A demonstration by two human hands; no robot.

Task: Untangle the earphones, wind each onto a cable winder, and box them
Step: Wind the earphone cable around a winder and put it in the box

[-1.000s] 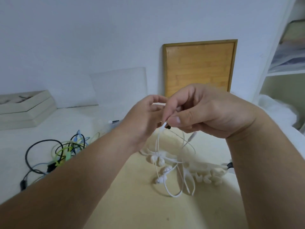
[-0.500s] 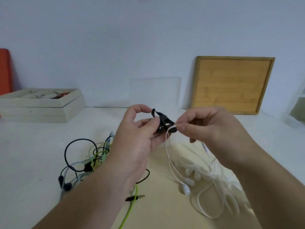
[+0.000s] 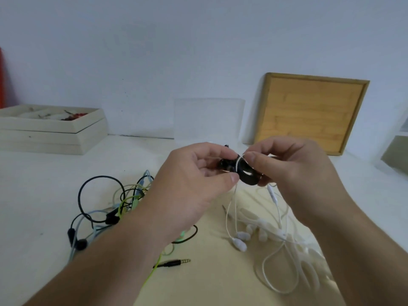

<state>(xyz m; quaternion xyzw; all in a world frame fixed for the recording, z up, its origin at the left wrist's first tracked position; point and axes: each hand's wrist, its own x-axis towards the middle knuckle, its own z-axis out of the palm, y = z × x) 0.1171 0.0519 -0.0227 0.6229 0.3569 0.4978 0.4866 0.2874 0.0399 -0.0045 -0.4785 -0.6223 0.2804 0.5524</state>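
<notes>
My left hand (image 3: 194, 184) grips a small black cable winder (image 3: 242, 173) in front of me, above the table. My right hand (image 3: 291, 171) pinches the white earphone cable (image 3: 237, 164) where it crosses the winder. The rest of the white earphones (image 3: 239, 241) hangs down and lies on the cream mat, buds at the middle. A tangle of black, green and blue earphones (image 3: 114, 206) lies to the left on the table, with a black jack plug (image 3: 176, 262) near my left forearm. Several white cable winders (image 3: 309, 255) lie on the mat at the right.
A cream wooden box (image 3: 53, 133) with compartments sits at the back left. A bamboo tray (image 3: 309, 113) leans on the wall at the back right, beside a clear plastic sheet (image 3: 207, 120). A shelf unit (image 3: 397, 149) stands at the far right.
The view swung left. My hands drew closer together, and the white cable now lies across the black winder, pinched against it by my right fingers.
</notes>
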